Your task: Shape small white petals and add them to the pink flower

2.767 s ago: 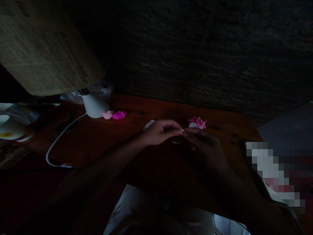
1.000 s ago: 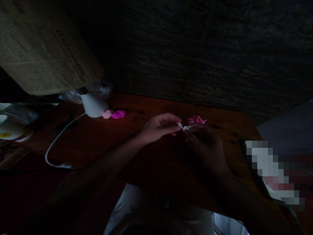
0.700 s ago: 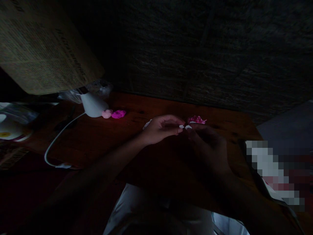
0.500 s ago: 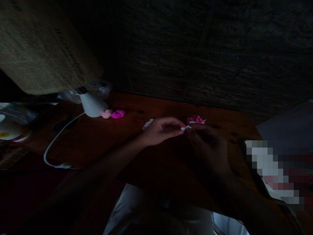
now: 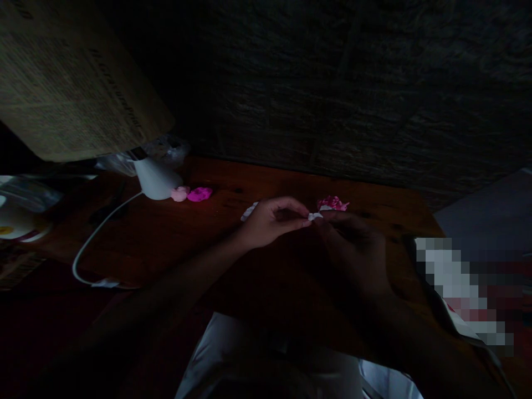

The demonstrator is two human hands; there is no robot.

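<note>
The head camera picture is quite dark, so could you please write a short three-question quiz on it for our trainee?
1. True or false: the left hand and the right hand meet at their fingertips over the wooden table.
2. What do the fingertips pinch between them?
A. a small white piece
B. the white cable
C. the bright pink lump
3. Which thing lies on the table just beyond the right hand?

Key
1. True.
2. A; what it is made of cannot be told in this light.
3. A pink and white crumpled bit.
</note>
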